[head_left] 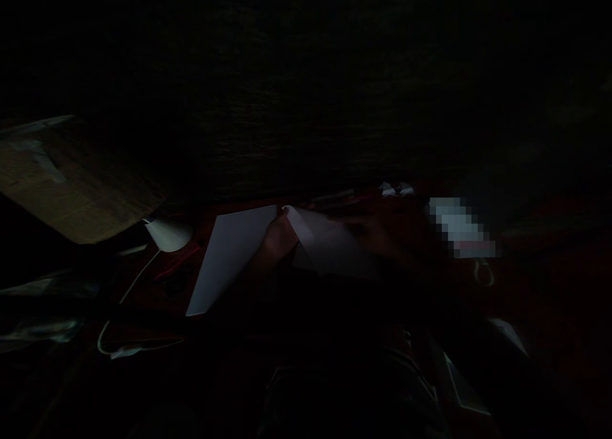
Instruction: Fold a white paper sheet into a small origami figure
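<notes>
While near-darkness swallows most of the head view, a brown box [81, 184] looms at the left, its contents too dark to make out. Just beside its lower corner sits a white cone [168, 235], a pale cord [138, 278] trailing down from it. Over to the right, a card [461, 229] is masked by coarse pixels, so any writing on it is unreadable; a white loop [484, 273] lies just below. And here in the middle is the paper [318, 232], bent over at its left side, between the two hands! The left hand [280, 240] has its fingers closed on the paper's left edge, overlapping a flat white sheet [234, 254]. The right hand [375, 235] is at the paper's right side, so dim that I cannot tell whether its fingers grip. Underneath, a dark reddish surface [408, 216]; beyond it, a rough, blackish backdrop [268, 107].
</notes>
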Tool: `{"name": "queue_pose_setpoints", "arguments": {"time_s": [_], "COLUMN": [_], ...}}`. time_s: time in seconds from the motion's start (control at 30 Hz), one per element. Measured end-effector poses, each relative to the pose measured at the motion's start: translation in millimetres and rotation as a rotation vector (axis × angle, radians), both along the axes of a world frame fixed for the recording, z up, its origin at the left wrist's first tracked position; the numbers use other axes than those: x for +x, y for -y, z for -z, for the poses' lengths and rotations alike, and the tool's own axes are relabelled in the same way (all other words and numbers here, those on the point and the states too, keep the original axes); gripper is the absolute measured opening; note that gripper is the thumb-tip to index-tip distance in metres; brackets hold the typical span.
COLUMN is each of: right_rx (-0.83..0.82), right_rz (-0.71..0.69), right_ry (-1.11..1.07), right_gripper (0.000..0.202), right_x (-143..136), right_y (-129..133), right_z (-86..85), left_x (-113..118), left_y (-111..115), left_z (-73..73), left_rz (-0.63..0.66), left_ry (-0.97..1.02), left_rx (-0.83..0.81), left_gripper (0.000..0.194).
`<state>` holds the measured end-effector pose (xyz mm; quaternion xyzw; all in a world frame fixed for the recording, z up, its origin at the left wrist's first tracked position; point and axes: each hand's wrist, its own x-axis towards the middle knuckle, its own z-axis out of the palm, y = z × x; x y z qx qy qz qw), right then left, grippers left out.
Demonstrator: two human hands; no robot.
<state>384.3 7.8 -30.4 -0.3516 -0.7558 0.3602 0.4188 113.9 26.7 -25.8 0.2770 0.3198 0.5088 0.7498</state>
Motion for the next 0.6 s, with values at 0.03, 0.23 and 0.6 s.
{"name": "queue_pose_setpoints", "arguments": {"time_s": [0.03,0.23,0.6], "right_rx": [-0.008,-0.031,-0.153], "right_rz": [-0.002,-0.029,0.052], "right_ry": [0.011,0.037,-0.057], "right_gripper": [0.034,0.035,0.04], "right_x": [0.6,2.7,-1.6], "right_y": [-0.6,-0.7,6.2], "right_z": [0.5,1.8,-5.5], "left_x": [0.0,2.8,0.8], "left_y": [1.2,4.6,1.9], "left_z": [-1.8,1.2,8.8], "left_rz": [0.01,0.016,-0.044], "left_ry": [0.007,0.05,-0.085], "left_rx": [0.009,0.073,0.109], "left_gripper": [0.031,0.024,0.023]}}
